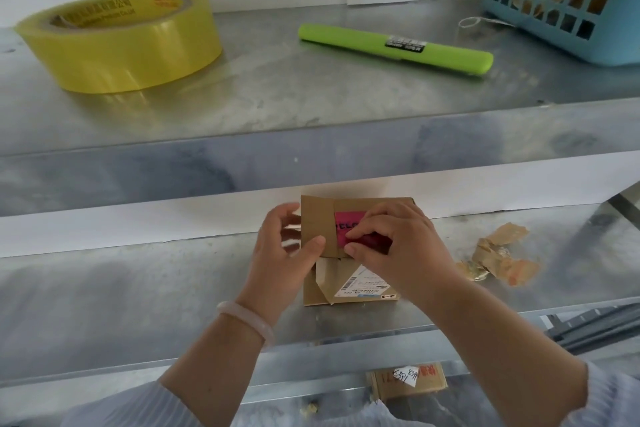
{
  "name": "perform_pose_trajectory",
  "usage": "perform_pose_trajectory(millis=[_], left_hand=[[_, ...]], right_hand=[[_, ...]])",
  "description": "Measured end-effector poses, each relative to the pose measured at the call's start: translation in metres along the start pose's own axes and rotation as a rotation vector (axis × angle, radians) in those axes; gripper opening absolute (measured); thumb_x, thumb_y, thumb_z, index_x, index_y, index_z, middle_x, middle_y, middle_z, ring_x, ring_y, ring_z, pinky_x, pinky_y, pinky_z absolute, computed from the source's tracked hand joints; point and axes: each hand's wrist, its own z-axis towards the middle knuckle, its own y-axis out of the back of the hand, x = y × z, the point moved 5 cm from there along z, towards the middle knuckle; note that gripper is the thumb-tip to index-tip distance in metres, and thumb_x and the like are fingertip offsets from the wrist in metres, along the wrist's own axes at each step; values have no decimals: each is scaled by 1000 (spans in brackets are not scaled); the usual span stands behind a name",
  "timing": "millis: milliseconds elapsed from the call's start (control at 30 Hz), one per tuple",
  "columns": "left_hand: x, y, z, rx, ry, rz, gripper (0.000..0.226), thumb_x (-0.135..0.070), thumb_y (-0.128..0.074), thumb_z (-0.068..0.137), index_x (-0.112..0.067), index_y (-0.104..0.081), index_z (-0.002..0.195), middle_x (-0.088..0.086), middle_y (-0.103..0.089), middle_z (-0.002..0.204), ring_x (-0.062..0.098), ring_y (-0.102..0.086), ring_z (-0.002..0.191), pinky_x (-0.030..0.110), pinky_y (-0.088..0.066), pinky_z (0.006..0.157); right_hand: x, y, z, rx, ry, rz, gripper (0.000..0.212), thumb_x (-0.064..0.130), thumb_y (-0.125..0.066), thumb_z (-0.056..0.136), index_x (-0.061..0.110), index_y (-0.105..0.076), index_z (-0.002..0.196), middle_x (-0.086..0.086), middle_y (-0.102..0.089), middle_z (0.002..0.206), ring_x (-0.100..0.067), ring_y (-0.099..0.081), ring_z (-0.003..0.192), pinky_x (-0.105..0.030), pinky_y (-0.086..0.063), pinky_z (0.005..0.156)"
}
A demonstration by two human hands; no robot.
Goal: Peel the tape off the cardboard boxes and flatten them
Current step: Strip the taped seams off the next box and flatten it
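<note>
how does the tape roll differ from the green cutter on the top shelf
The tape roll is a wide yellow ring lying flat at the left of the top shelf; the green cutter is a long slim bar lying slantwise, nearer the blue basket. The roll is glossy and see-through; the cutter is opaque with a black label. Neither hand touches either.

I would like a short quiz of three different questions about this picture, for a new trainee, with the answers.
1. True or false: the tape roll lies on the upper shelf.
2. Which hand pinches the pink label on the box?
3. The crumpled tape lies on which side of the box: A) left, B) right?

Key: 1. true; 2. the right hand, while the left hand steadies the box; 3. B.
</note>
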Motion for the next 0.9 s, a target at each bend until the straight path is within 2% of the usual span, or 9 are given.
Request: perform_pose_trajectory(millis=[100,167,267,367,467,533,600,667,900], left_hand=[[-10,5,2,37,-310,420,64,-47,-59,81,-32,-41,140,-16,-34,142,8,-35,133,25,-35,106],[-11,0,7,150,-359,518,68,-58,-48,79,-29,-46,140,-21,-31,145,1,-24,138,28,-27,113],[-6,-4,11,215,-377,509,66,-60,-47,79,-27,-51,137,-24,-31,143,-4,-19,137,25,-21,114],[1,-5,11,238,-361,425,64,-56,-51,81,-25,-50,138,-20,-32,145,1,-26,138,20,-27,110],[3,-7,10,242,-320,357,69,-54,-51,82,-23,-43,142,-19,-30,147,-6,-25,136,6,-25,106],[5,-10,9,262,-302,364,70,-54,-47,84,-28,-31,147,-23,-21,150,-11,-18,138,5,-20,108],[8,-11,9,291,-257,351,69,-55,-40,85,-35,-20,148,-25,-14,153,-12,-10,139,9,-15,112],[10,-10,8,311,-210,306,65,-53,-35,84,-41,-17,145,-27,-12,154,-12,-8,140,18,-14,117],[4,-7,7,318,-194,284,60,-49,-33,81,-49,-18,139,-28,-14,152,-7,-11,142,33,-14,121]], right_hand=[[1,-1,-1,-1,2,-14,14,41,-79,71,38,-75,84,26,-56,91,-2,-45,103,-29,-39,96],[1,-2,-2,-10,6,-22,15,40,-80,71,37,-75,85,25,-57,92,-3,-46,102,-28,-39,95],[1,-2,-2,-15,8,-22,17,42,-79,71,36,-75,86,22,-58,92,-3,-46,101,-27,-39,95],[0,-2,-3,-11,16,-32,18,43,-79,71,36,-75,87,22,-59,94,-3,-47,102,-29,-40,95],[2,-3,-2,7,21,-63,21,47,-76,72,39,-74,92,21,-58,97,-2,-42,105,-32,-37,99],[7,-5,1,53,8,-117,29,58,-69,72,43,-72,97,21,-55,99,-2,-38,106,-29,-32,100],[11,-6,5,110,-27,-156,35,65,-63,70,45,-69,98,21,-53,100,-3,-35,104,-27,-28,98],[14,-4,10,153,-66,-170,28,60,-68,73,46,-68,97,21,-52,100,-4,-36,101,-27,-28,96],[37,-7,20,236,44,-366,12,42,-62,85,36,-72,90,15,-58,91,-12,-52,97,-33,-44,88]])
